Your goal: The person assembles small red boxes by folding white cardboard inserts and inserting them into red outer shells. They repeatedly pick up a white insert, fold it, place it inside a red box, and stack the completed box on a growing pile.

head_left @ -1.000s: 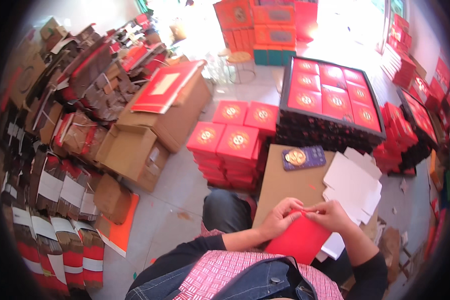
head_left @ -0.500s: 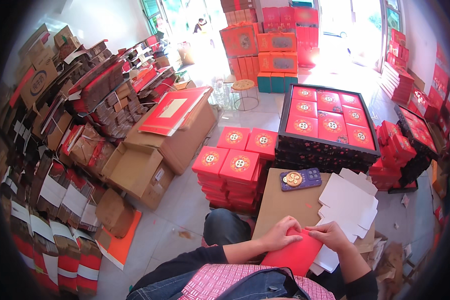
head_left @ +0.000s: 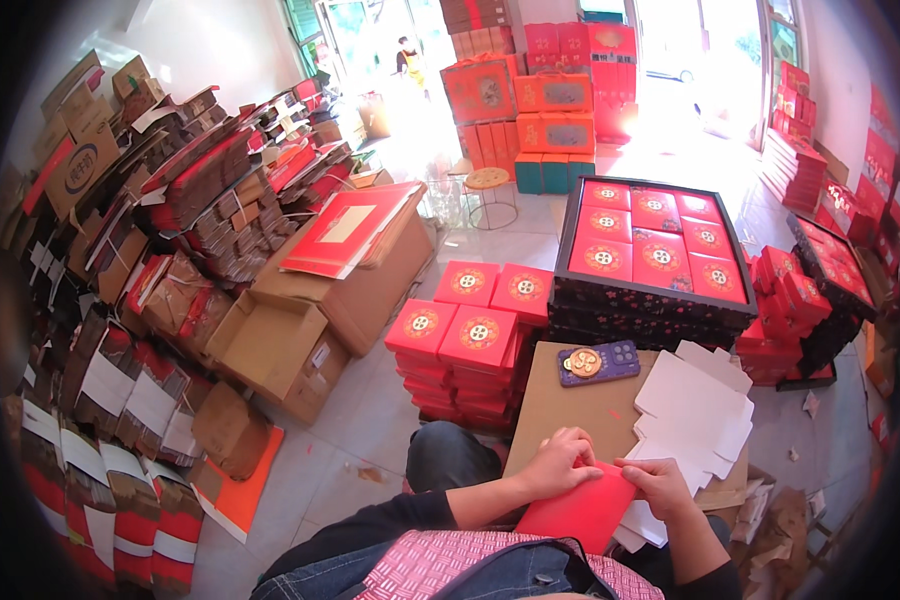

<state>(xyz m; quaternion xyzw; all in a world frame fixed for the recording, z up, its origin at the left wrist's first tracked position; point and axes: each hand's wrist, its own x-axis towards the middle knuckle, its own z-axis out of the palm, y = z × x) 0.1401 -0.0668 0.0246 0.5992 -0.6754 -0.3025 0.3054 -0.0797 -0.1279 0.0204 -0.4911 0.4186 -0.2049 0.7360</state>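
Low in front of me, a smooth red cardboard piece (head_left: 577, 512) is held by its far edge in both hands. My left hand (head_left: 562, 466) is closed on the far left corner, fingers bent over the edge. At the far right corner my right hand (head_left: 660, 487) pinches the edge between thumb and fingers. Just beyond my right hand lie white die-cut cardboard blanks (head_left: 692, 405) with notched flaps, overlapping on a brown cardboard work surface (head_left: 540, 420). A purple phone (head_left: 598, 363) with a round gold ornament rests at its far end.
Red square boxes (head_left: 478, 335) are stacked left of the work surface. Beyond it stand black trays (head_left: 650, 315) filled with similar boxes. An open brown carton (head_left: 260, 345) sits on the floor, with tall piles of flattened cardboard (head_left: 220, 190) at left. A stool (head_left: 487, 180) stands farther back.
My right hand has shifted slightly down along with the far right corner of the red cardboard piece. My left hand stays nearly in place. A distant person in the doorway has straightened up.
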